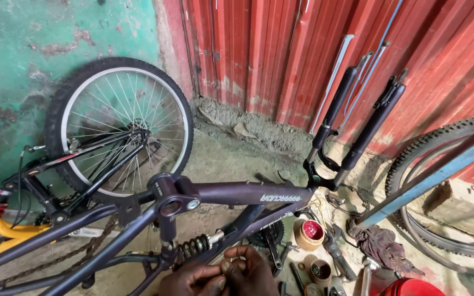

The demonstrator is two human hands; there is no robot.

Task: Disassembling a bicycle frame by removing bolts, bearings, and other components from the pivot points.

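Below, at bottom edge of ground: left hand and right hand pressed together, fingertips pinched narrowly on a small dark part, too small to identify. Just above hands: coil spring shock on dark purple bicycle frame, inverted, bearing a pale elongated label along main tube. Upper left: spoked rear wheel against green wall. Right of hands, on dirt ground: round tan tin with red contents, smaller open tin, dark rag. Behind: black suspension fork leaning toward red corrugated sheeting.
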